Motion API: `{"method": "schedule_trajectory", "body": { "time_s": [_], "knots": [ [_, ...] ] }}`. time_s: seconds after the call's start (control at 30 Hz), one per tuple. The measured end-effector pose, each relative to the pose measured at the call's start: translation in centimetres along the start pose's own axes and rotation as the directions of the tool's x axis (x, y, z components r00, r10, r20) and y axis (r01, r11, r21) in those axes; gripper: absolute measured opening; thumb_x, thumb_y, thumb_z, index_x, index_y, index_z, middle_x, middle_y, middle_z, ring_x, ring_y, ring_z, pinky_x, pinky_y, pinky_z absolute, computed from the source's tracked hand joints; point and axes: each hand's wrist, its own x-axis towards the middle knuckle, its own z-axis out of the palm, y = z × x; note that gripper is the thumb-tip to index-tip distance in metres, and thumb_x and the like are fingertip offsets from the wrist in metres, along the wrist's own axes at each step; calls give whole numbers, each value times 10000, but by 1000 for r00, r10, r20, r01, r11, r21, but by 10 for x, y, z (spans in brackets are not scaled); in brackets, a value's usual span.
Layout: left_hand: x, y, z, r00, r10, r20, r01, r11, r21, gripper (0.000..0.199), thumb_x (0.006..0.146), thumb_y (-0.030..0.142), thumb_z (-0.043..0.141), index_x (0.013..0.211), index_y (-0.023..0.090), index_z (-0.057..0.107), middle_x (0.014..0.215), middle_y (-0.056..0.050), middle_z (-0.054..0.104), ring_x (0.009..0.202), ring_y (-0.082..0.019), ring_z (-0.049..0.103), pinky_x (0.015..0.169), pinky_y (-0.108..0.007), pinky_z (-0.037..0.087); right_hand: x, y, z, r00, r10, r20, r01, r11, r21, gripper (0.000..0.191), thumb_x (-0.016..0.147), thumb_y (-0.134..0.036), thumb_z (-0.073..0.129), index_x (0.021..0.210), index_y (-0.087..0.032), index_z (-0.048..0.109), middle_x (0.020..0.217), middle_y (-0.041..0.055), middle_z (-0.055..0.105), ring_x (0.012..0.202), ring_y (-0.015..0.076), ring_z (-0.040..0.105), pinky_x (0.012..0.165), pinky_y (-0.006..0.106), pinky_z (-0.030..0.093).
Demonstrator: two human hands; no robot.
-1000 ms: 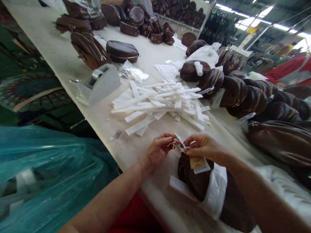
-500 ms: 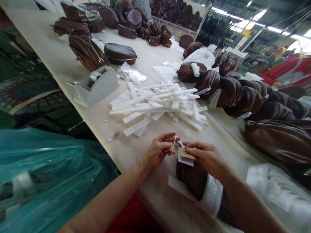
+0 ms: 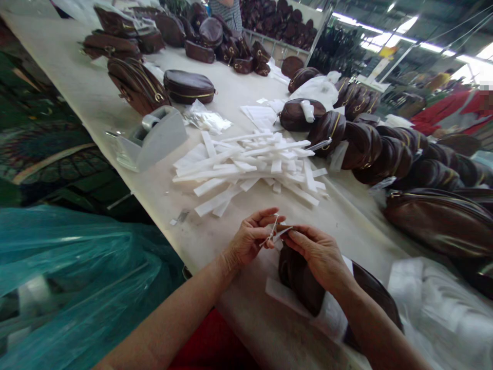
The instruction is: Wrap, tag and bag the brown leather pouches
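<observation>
My left hand (image 3: 250, 237) pinches a thin white string (image 3: 274, 226) between thumb and fingers. My right hand (image 3: 318, 252) is closed on the tags (image 3: 283, 232), one brown and one white, seen nearly edge-on where the string meets them. Under my right hand lies a dark brown leather bag (image 3: 298, 280), partly hidden by that hand and forearm. White wrapping (image 3: 333, 313) goes around part of the bag. A flat white strip (image 3: 285, 295) lies at its left side.
White foam strips (image 3: 246, 164) lie heaped ahead, beside a tape dispenser (image 3: 154, 136). Brown bags (image 3: 385, 149) line the right side; others (image 3: 188, 85) stand farther back. Teal plastic sheeting (image 3: 84, 288) hangs at left. A person in red (image 3: 447, 113) is at far right.
My right hand has moved slightly left and turned the tags from face-on to nearly edge-on, closer to my left hand. More of the bag shows right of my forearm.
</observation>
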Motion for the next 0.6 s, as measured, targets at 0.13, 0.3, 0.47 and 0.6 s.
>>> {"method": "schedule_trajectory", "body": {
  "time_s": [0.13,0.3,0.47,0.6],
  "knots": [
    [0,1,-2,999,22,25,-22,1000,-16,571,532,31,667,1075,205,637,1000,-25,677,522,-60,570,402,-120,436,1,-4,9,999,14,-50,-16,999,-45,357,502,-443,830,714,-175,725,753,30,720,714,146,657,730,277,523],
    [0,1,-5,998,42,43,-40,999,-32,593,541,31,655,1107,208,624,1029,-35,671,558,-63,581,431,-114,441,1,-8,14,997,-35,-61,25,988,-150,386,553,-500,785,735,-167,716,744,31,705,675,145,643,650,267,519],
    [0,0,-4,998,56,15,-56,998,-29,652,550,27,677,1167,217,581,1094,-44,645,613,-74,601,456,-117,450,4,-4,15,996,-80,-45,64,958,-280,427,609,-546,728,778,-155,707,726,39,687,667,165,645,625,276,516],
    [1,0,-2,998,59,-20,-60,998,-18,616,551,48,713,1135,200,592,1108,-63,638,620,-82,601,441,-122,447,6,-1,15,993,-117,-31,99,929,-356,453,651,-583,670,787,-152,683,716,40,668,657,180,640,603,291,518]
  ]
}}
